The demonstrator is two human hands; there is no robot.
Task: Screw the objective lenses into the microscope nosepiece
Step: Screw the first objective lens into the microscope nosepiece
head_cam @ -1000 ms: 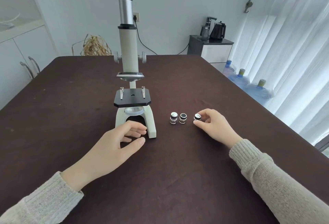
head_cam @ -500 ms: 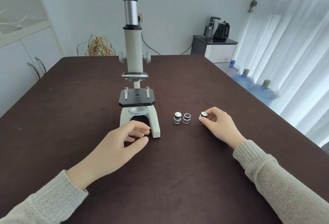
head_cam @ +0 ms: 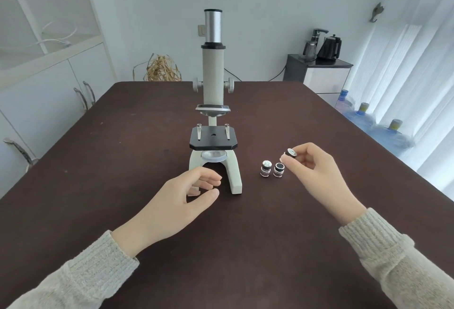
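A cream microscope stands upright in the middle of the dark table, its silver nosepiece above the black stage. Two small black and silver objective lenses stand side by side to the right of its base. My right hand pinches a third lens between thumb and fingers, lifted off the table just right of those two. In front of the base, my left hand hovers with loosely curled fingers and holds nothing.
White cabinets line the left wall. Beyond the table's far edge lies a straw bundle. At the right stand a black side cabinet with kettles and several water bottles on the floor by the curtains.
My right hand has lifted the third lens off the table and raised it slightly. My left hand stays in front of the microscope base.
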